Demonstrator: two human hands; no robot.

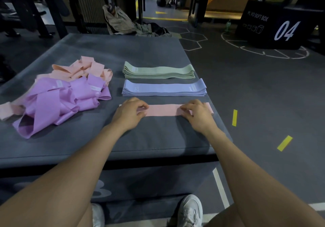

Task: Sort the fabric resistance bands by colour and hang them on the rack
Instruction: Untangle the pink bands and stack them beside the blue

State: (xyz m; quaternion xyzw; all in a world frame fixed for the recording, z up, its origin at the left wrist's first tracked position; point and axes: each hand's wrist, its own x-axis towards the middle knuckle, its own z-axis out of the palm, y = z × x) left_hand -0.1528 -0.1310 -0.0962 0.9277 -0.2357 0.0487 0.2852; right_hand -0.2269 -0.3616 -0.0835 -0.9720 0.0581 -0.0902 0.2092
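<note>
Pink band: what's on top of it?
Both hands: left hand and right hand grip the pink band near its ends. The ends beneath them are mostly covered.

black plyo box (269, 26), clothes heap (123, 22)

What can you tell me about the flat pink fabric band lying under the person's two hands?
The flat pink fabric band is a long, matte woven strip laid out straight, left to right, near the front right of the grey padded platform. It lies alone, apart from the lavender-blue stack of bands just behind it. The left hand pinches its left end, the right hand holds its right end, whose tip shows beyond the fingers. No print is visible on it.
</note>
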